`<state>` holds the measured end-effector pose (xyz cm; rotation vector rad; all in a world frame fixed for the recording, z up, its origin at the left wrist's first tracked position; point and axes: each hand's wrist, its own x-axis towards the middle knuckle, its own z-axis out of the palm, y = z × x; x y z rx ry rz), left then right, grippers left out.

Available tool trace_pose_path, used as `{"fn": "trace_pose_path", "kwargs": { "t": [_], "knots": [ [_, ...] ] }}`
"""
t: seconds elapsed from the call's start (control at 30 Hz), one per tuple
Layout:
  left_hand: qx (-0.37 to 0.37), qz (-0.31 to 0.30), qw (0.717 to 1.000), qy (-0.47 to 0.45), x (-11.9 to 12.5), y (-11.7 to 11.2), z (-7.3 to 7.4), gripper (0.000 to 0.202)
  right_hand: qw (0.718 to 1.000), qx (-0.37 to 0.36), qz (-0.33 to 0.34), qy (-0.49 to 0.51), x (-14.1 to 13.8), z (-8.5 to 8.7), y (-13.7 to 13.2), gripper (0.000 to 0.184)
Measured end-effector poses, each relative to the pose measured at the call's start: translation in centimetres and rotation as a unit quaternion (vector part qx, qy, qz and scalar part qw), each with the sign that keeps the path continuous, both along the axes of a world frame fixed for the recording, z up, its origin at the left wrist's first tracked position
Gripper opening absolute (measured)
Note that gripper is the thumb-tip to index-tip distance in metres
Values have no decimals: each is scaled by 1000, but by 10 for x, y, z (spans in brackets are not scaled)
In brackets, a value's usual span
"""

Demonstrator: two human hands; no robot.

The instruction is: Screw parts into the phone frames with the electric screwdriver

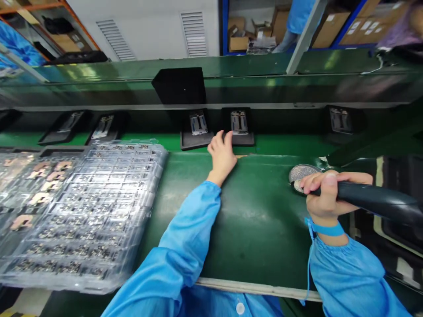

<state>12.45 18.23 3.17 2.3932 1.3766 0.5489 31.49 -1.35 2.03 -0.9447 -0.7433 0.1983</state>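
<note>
two sleeves [188,240]; left hand [222,154] by two trays [194,141], right hand [326,198] gripping handle [380,201]

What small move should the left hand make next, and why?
Perhaps close the left hand on the near edge of the black tray at its right: thumb and fingers look spread beside it, while the right hand grasps a dark handle.

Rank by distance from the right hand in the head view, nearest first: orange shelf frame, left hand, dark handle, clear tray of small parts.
1. Dark handle: in the right hand.
2. Left hand: to its left, mid-picture.
3. Clear tray: farther left.
4. Orange shelf frame: top left, background.
</note>
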Motion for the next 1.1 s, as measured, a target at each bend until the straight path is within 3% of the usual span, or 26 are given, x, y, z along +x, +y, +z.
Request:
{"fn": "trace_pose_path", "kwargs": {
  "t": [0.1,0.2,0.3,0.4,0.53,0.67,0.8,0.9,1.0,1.1],
  "knots": [
    [-11,71,997,10,-30,33,-3,45,992,25,-105,-62,12,8,2,51],
    [-22,132,991,30,-62,63,-10,29,994,-22,-92,-55,32,15,-1,54],
    [10,130,991,38,-80,80,-16,17,993,-68,-87,-33,49,18,-4,59],
    [74,98,992,25,-89,73,-16,15,991,-98,-84,-19,58,20,-6,63],
    [121,16,992,19,-112,21,-8,12,989,-119,-81,-15,62,18,-5,66],
    [126,-108,986,-29,-143,-66,-2,6,989,-122,-80,-11,63,15,-4,68],
    [102,-208,969,-84,-151,-158,-12,11,989,-119,-82,-16,63,13,-3,66],
    [68,-254,960,-94,-144,-211,-20,17,990,-110,-87,-23,64,12,-2,64],
    [0,-307,947,-98,-134,-232,-21,13,990,-108,-89,-31,67,10,-1,61],
    [-25,-332,936,-113,-124,-210,-19,9,989,-107,-92,-35,71,7,0,60]
  ]
}}
